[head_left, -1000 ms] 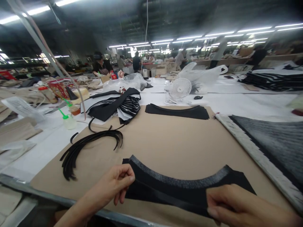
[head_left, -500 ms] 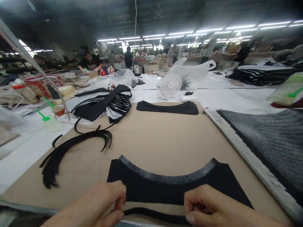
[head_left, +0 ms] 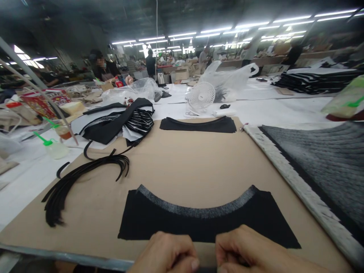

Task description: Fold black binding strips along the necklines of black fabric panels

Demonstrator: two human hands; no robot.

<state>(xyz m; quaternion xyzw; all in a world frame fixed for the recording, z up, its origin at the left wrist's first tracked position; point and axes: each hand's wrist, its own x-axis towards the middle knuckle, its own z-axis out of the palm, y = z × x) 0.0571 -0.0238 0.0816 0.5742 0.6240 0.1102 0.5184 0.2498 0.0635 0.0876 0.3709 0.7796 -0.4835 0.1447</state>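
Before you, a fabric panel (head_left: 196, 229) lies on a sheet (head_left: 199, 163), strips (head_left: 61, 197) to its left, a fabric stack (head_left: 324, 163) right; behind, a fan (head_left: 201, 95) beside, apparently, a bag (head_left: 234, 80).

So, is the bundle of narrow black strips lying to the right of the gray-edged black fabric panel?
No, the narrow black strips lie on the tan sheet to the left of the gray-edged black fabric panel.

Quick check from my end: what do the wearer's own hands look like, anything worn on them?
Both the left hand and right hand are bare. No glove, sleeve, ring, bracelet or marking shows on the parts in view; some fingers and most of the forearms are hidden or out of frame.
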